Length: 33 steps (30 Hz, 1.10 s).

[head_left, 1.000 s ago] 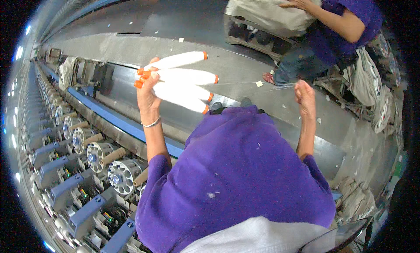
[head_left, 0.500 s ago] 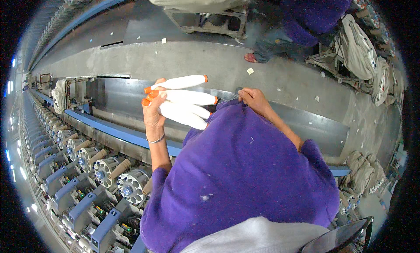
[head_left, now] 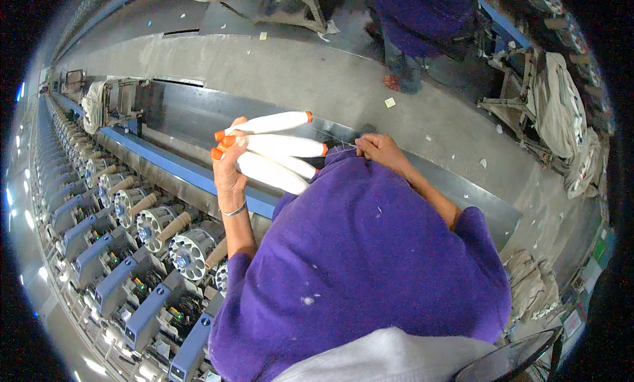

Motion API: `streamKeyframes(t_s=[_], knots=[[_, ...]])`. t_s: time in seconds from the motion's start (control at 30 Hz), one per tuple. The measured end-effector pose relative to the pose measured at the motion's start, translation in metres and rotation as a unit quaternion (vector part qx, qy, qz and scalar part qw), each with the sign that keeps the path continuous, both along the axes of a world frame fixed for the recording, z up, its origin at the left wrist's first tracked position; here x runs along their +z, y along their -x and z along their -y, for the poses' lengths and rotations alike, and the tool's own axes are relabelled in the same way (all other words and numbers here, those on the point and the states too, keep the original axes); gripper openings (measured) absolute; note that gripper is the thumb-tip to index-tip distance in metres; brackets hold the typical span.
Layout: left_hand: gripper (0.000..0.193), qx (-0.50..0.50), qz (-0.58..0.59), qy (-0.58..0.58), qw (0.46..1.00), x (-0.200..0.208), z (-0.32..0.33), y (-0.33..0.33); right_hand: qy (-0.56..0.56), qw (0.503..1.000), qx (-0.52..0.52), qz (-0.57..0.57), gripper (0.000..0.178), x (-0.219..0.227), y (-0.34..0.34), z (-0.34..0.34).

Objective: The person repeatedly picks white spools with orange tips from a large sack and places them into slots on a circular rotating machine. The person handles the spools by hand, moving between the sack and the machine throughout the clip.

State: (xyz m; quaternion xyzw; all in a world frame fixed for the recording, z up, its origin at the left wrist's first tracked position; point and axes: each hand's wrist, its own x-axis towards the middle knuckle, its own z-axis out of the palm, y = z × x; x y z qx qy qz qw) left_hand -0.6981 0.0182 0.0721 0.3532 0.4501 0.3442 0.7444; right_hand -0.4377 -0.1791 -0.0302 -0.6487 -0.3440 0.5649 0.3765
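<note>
Several yarn bobbins (head_left: 284, 145), wound with white yarn and tipped in orange, fan out from my left hand (head_left: 229, 174). My left fingers are wrapped round their orange ends at the left, and the yarn-covered lengths point right. A bracelet circles that wrist. To the right of the bobbins, in front of my purple top (head_left: 389, 250), my right hand (head_left: 384, 149) is closed in a pinch on thin yarn ends (head_left: 341, 149). These strands stretch from the bobbins' right tips to my fingertips.
Along the left runs a long winding machine with blue units (head_left: 146, 309), round bobbin magazines (head_left: 191, 254) and a blue rail (head_left: 178, 174). Another person in purple (head_left: 429, 19) stands at the far side. Frames with pale cloth sacks (head_left: 558, 108) are at the right.
The surroundings have shifted and turned in the view, the far trolley moving up and left. My left hand still grips the bobbins, and my right hand still pinches the yarn, nearly unmoved.
</note>
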Motion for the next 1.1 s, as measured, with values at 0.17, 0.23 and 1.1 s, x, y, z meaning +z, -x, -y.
streamKeyframes(t_s=[0.17,0.23,1.1], knots=[[0.027,0.019,-0.005,-0.017,1.000,0.003,0.002,-0.001,0.018,0.998,0.032,-0.058,0.037,-0.005,-0.007,-0.021],[0.026,0.027,-0.012,-0.023,0.999,0.003,-0.001,0.000,0.005,0.997,0.065,-0.036,0.037,-0.009,-0.009,-0.033],[0.044,0.046,0.105,0.096,0.989,-0.075,-0.339,-0.031,0.023,0.996,0.036,0.081,0.031,-0.020,-0.045,-0.345]])
